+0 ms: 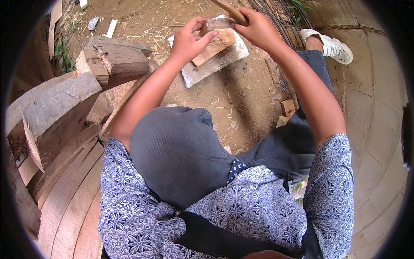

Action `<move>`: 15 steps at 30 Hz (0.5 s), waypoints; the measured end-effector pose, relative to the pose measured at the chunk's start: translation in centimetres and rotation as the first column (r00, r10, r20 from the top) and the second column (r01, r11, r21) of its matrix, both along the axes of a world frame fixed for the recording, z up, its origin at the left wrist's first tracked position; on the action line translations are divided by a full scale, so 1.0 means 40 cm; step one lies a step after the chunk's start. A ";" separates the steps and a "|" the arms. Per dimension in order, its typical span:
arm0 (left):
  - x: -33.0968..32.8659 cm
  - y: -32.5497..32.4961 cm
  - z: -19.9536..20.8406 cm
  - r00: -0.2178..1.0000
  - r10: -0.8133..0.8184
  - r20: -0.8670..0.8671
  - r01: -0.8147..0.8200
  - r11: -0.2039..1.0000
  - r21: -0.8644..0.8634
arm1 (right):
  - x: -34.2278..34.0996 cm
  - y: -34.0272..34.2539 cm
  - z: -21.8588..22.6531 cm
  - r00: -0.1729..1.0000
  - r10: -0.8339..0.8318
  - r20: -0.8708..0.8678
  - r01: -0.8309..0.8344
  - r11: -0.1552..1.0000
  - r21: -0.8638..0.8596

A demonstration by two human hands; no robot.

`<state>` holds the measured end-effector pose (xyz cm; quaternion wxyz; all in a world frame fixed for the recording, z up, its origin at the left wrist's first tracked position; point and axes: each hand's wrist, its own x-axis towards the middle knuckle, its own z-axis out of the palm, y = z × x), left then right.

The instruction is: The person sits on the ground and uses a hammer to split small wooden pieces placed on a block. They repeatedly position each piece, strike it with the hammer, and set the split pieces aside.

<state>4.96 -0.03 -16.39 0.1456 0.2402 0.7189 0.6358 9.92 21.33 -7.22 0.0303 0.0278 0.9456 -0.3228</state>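
Observation:
My left hand [189, 41] is at the left side of a pale wooden block [217, 44], its thumb along the top and its fingers curled at the far side. Just beyond lies a smaller greyish piece of wood [218, 23], close to both hands. The block rests on a whitish, rough slab [222, 64] on the ground. My right hand [258, 31] is closed round a brown wooden handle [231, 10], which runs up and left out of the picture, so its far end is hidden.
Rough timber pieces [56, 105] and planks [73, 203] are stacked at my left. Small wood offcuts [288, 107] lie by my right leg. Shavings litter the dirt ground [146, 21]. A paved strip [366, 108] runs along the right, near my white shoe [334, 49].

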 end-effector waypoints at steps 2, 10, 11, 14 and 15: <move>-0.004 0.004 -0.001 0.999 0.037 -0.016 -0.038 0.997 -0.061 | -0.008 -0.012 0.009 1.000 -0.002 -0.014 0.003 0.996 0.091; -0.017 -0.001 0.004 0.997 0.061 0.053 -0.064 0.997 0.050 | 0.072 -0.093 0.124 0.981 -0.189 -0.047 0.175 0.961 -0.215; -0.020 -0.006 -0.001 0.996 0.063 0.057 -0.068 0.994 0.084 | 0.106 -0.102 0.146 0.982 -0.185 -0.022 0.174 0.953 -0.247; -0.027 -0.012 -0.022 0.993 0.063 0.099 -0.080 0.982 0.169 | 0.203 -0.132 0.200 0.966 -0.228 0.126 0.258 0.903 -0.343; -0.027 -0.010 -0.025 0.992 0.057 0.117 -0.079 0.977 0.197 | 0.228 -0.133 0.207 0.962 -0.234 0.137 0.269 0.891 -0.367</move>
